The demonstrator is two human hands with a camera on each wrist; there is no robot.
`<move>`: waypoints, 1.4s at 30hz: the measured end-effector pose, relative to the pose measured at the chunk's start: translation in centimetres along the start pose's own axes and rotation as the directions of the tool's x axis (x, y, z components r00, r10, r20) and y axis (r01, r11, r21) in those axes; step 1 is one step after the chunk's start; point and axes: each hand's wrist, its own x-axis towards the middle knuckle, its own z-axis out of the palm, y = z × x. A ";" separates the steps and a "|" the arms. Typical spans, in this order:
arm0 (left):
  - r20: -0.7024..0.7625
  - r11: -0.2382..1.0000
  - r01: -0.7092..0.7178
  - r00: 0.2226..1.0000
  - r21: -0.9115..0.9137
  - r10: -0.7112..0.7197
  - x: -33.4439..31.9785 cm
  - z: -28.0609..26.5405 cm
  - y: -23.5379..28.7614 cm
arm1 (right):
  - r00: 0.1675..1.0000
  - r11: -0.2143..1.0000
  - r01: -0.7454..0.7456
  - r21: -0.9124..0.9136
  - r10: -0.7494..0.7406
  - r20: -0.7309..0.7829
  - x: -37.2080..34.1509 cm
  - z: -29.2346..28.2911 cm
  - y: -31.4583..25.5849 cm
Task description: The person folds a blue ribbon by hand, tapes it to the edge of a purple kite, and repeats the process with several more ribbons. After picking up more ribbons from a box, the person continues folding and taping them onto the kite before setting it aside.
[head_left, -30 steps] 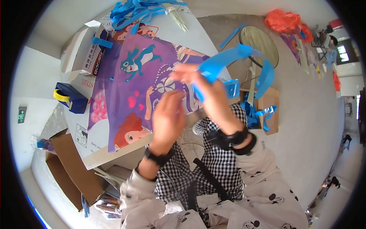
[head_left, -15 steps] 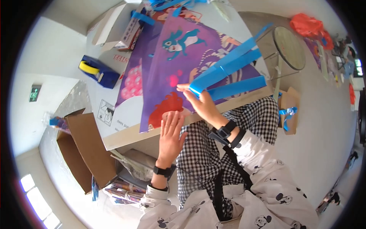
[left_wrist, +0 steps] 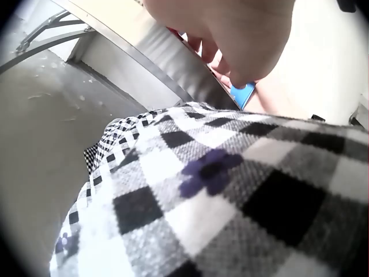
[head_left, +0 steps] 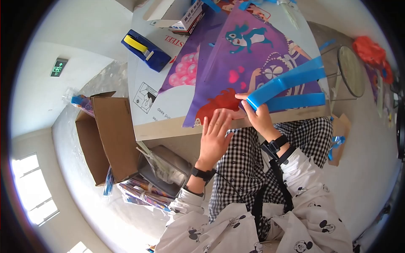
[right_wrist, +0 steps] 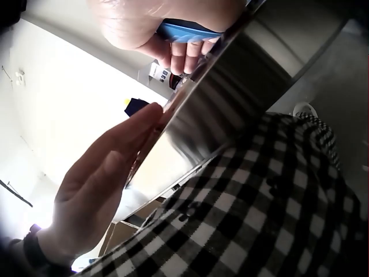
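A purple sheet (head_left: 223, 80) printed with cartoon figures lies over the table top, its lower edge near the table's front edge. My left hand (head_left: 215, 139) rests flat, fingers straight, over the red-haired figure at that edge. To its right, my right hand (head_left: 260, 120) holds a folded blue ribbon (head_left: 276, 87) between thumb and fingers. Two lengths of ribbon trail right across the sheet. In the right wrist view, the blue ribbon (right_wrist: 187, 32) shows under the palm, above the fingertips; the left hand (right_wrist: 95, 184) is beside the table edge.
A blue tape dispenser (head_left: 145, 50) with yellow tape stands on the table's left part, near an open white box (head_left: 175, 14). Below left are a large cardboard box (head_left: 114, 135) and a grey stool (head_left: 168, 162). A round stool (head_left: 351, 71) stands right of the table.
The raised, looping ribbon has come down onto the sheet with my right hand. My left hand has lowered to the sheet's edge, flat. The head view has shifted, moving the table rightward.
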 end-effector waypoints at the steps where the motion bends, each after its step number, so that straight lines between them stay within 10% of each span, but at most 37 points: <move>1: -0.012 0.998 0.052 0.999 0.032 -0.052 -0.2 -0.3 -0.3 | 1.000 1.000 0.009 0.004 -0.009 -0.004 0.0 0.1 0.1; 9: -0.022 0.967 0.190 0.982 0.172 -0.189 -1.7 -1.9 -1.9 | 0.999 0.999 0.028 0.017 -0.028 -0.028 -0.1 0.1 0.0; 15: -0.252 0.977 0.137 0.952 -0.164 -0.176 1.8 -2.4 2.5 | 0.996 0.972 -0.071 0.224 0.081 -0.037 0.3 -0.7 -0.9; 18: 0.009 0.560 0.284 0.897 -0.778 -0.442 5.5 -2.0 5.2 | 0.998 0.955 -0.041 0.292 0.055 -0.039 0.5 -0.8 -1.4; 27: 0.344 0.045 0.361 0.914 -0.932 -0.213 12.0 -1.8 4.5 | 0.994 0.872 -0.097 0.480 0.105 0.010 2.2 -2.8 -2.8; 31: 0.403 0.028 0.425 0.876 -0.905 -0.264 12.1 -1.5 4.4 | 0.939 0.694 -0.323 0.644 0.321 0.125 2.9 -4.7 -4.6; 37: 0.367 0.104 0.406 0.890 -0.908 -0.269 11.1 -0.5 1.1 | 0.887 0.183 -0.114 0.977 0.461 0.017 3.9 -8.1 -1.9; 42: 0.366 0.178 0.431 0.878 -0.885 -0.308 11.2 -1.0 0.8 | 0.896 0.093 0.103 0.990 0.424 -0.133 4.3 -13.9 0.1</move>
